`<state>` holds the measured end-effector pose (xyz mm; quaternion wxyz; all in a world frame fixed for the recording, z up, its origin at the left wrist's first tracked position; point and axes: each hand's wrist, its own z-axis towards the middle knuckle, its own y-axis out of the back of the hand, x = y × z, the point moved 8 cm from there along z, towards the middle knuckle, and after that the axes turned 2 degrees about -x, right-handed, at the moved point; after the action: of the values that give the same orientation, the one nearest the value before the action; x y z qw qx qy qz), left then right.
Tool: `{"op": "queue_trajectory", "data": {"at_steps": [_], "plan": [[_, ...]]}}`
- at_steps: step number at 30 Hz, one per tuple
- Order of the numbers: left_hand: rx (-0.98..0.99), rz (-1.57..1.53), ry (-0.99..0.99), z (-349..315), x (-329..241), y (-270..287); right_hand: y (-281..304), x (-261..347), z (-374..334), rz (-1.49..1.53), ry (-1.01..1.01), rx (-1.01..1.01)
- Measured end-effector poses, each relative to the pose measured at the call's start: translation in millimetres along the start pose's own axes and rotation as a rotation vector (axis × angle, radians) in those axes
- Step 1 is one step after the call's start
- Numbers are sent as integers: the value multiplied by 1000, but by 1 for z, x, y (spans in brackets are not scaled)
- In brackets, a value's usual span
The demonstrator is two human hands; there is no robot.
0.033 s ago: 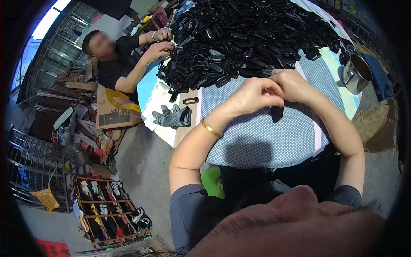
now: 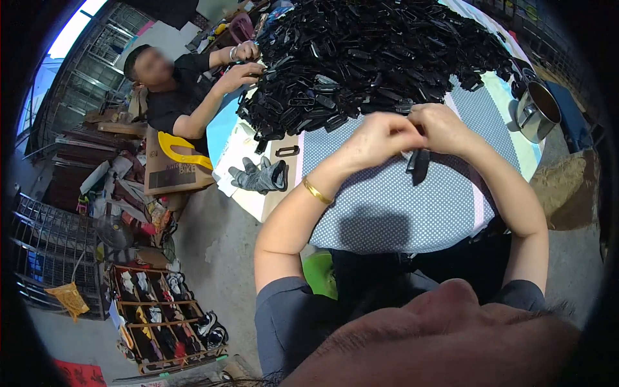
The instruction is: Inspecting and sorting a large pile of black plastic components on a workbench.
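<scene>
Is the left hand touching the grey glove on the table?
Apart. The head view shows dotted tablecloth between the left hand and the grey glove.

Wears a dark grey short sleeve [image 2: 278,316] between six and seven o'clock and a matching sleeve [image 2: 523,294] at four. Shows dark cloth [image 2: 367,274] over the lap at five. Sports, near the dial's centre, a rounded gold-coloured bracelet [image 2: 316,191] behind the bare left hand [image 2: 383,137], and has a bare right hand [image 2: 442,128] toward two

Grey floor [image 2: 209,251]; wooden rack [image 2: 151,303]; daylight [image 2: 69,32] (upper left)
</scene>
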<state>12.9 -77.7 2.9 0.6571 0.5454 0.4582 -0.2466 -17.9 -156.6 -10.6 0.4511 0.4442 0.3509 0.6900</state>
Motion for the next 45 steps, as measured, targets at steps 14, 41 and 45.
{"op": "queue_trajectory", "data": {"at_steps": [14,41,45], "plan": [[-394,908,-224,10,24,50,18,-28,5,912,-329,-231],[-404,-148,-260,10,14,41,36,-15,-1,1182,-315,-403],[-425,-266,-280,10,14,37,17,-24,0,1453,-413,-378]]}}
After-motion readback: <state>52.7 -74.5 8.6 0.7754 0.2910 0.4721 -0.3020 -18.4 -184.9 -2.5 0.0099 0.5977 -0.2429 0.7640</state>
